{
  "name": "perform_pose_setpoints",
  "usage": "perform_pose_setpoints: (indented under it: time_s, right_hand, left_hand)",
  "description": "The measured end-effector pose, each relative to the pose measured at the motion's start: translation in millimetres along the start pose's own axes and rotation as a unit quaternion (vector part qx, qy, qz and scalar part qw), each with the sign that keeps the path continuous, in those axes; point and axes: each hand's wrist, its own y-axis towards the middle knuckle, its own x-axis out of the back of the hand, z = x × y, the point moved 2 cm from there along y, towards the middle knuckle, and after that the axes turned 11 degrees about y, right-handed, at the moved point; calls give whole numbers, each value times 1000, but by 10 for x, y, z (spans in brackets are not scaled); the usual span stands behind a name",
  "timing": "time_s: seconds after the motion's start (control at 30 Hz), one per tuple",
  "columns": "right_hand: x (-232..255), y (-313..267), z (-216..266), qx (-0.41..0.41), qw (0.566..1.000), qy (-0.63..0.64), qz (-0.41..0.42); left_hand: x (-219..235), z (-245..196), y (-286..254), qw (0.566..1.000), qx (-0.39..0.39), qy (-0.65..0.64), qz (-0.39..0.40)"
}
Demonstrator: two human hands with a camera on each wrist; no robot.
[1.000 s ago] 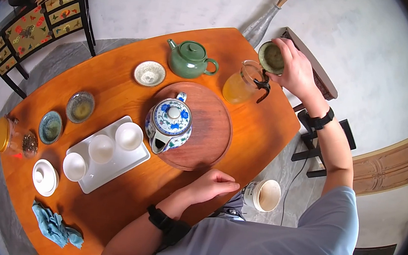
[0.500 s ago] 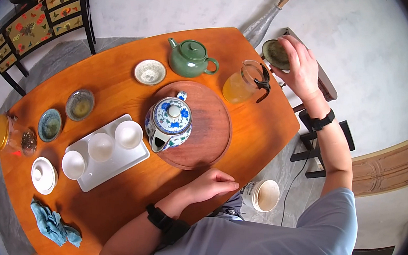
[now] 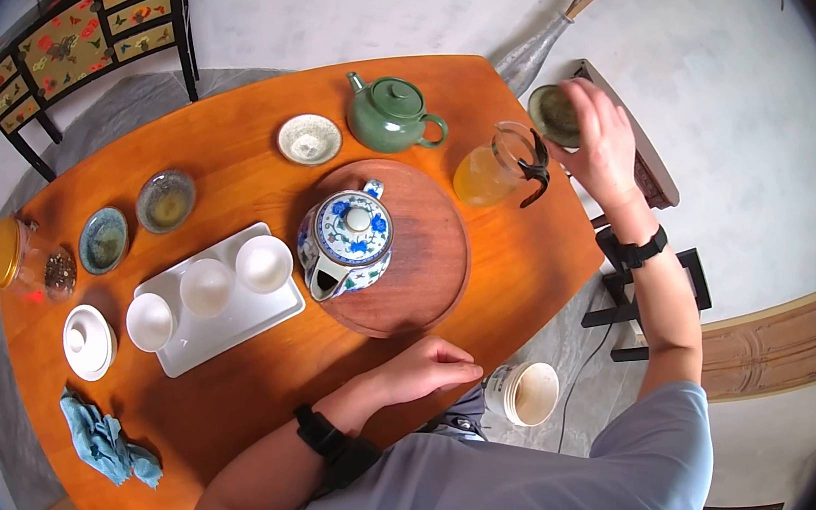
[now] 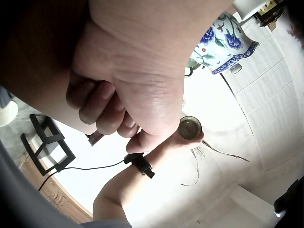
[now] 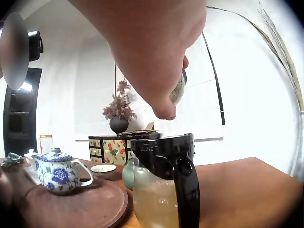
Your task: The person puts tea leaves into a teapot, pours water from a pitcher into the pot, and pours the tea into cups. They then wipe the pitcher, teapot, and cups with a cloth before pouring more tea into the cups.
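Note:
My right hand [image 3: 601,146] grips a small green tea bowl [image 3: 553,116] by its rim, raised beside and above a glass pitcher [image 3: 488,173]. Yellowish liquid fills the lower part of the pitcher, which has a black handle [image 5: 185,185]. From the right wrist, most of the bowl is hidden behind the hand. My left hand [image 3: 423,370] stays near the table's front edge, fingers loosely curled and holding nothing. Just beyond it, a blue-flowered white teapot [image 3: 349,238] stands on a round wooden board [image 3: 428,257].
A green teapot [image 3: 390,117] and a pale bowl [image 3: 309,139] stand behind the board. To the left are a white tray [image 3: 207,343] with white cups, two dark bowls, a lidded white bowl [image 3: 88,341], a jar [image 3: 5,254] and a blue cloth [image 3: 105,437]. A bucket [image 3: 523,393] stands below the table edge.
My right hand has drawn the green tea bowl slightly away from the pitcher's mouth and turned it a little. The left hand keeps its place; the view has shifted slightly.

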Motion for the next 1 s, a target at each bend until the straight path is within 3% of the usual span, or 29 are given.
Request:
perform_pose_setpoints:
  time_s: [0.1, 0.17, 0.27, 0.37, 0.43, 0.63, 0.87, 0.93, 0.97, 1.0]
  right_hand:
    - [7, 30, 57, 5, 999, 0, 41]
    - [8, 61, 37, 1, 1000, 2, 4]
    - [-19, 38, 118, 10, 997, -9, 72]
    - [-23, 48, 105, 0, 1000, -9, 23]
    - [-18, 32, 141, 6, 998, -11, 58]
    - [5, 70, 135, -117, 989, -6, 89]
    - [39, 171, 169, -116, 990, -5, 77]
    - [31, 175, 140, -260, 953, 114, 107]
    - [26, 196, 132, -258, 953, 116, 106]
    - [3, 212, 121, -278, 933, 198, 109]
  left_hand:
    - [-27, 20, 5, 1000, 5, -3, -13]
    - [-13, 26, 7, 1000, 4, -4, -9]
    - [-11, -17, -5, 1000, 1, 0, -3]
    - [-16, 8, 4, 1000, -5, -8, -7]
    - [-5, 8, 1, 1000, -2, -5, -1]
    - [-5, -23, -3, 1000, -5, -7, -8]
    - [-19, -21, -5, 1000, -2, -19, -11]
    - [-15, -33, -7, 1000, -3, -21, -10]
    - [-15, -38, -5, 1000, -5, -18, -8]
    - [-18, -41, -5, 1000, -6, -16, -7]
